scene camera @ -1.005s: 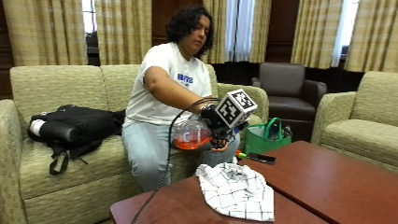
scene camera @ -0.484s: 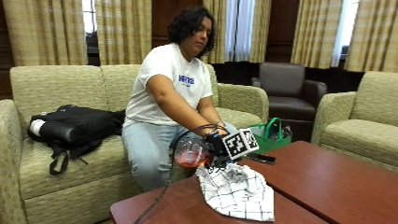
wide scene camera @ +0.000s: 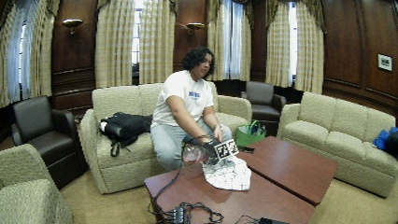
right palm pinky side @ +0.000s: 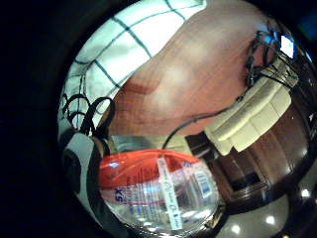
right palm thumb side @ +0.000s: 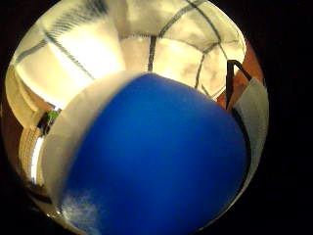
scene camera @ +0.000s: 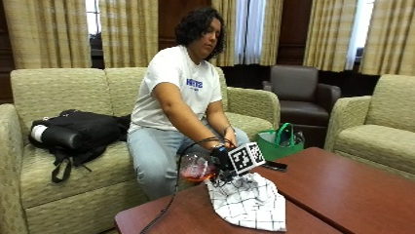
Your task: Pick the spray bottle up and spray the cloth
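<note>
while the gloved right hand (scene camera: 223, 158) has its fingers curled round the spray bottle (scene camera: 197, 168) just above the checked cloth (scene camera: 250, 202) on the tabletop (scene camera: 337, 187), the clear bottle, part full of orange liquid, looks light but slippery; hold near the neck.

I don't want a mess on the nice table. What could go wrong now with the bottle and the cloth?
Some spray could miss the checked cloth and wet the bare wooden table, since the cloth covers only a small patch of it. The cloth hangs over the table's edge, so a nudge from the gloved right hand might drag it off. The spray bottle is tilted low right beside the cloth, so it might bump it.
</note>
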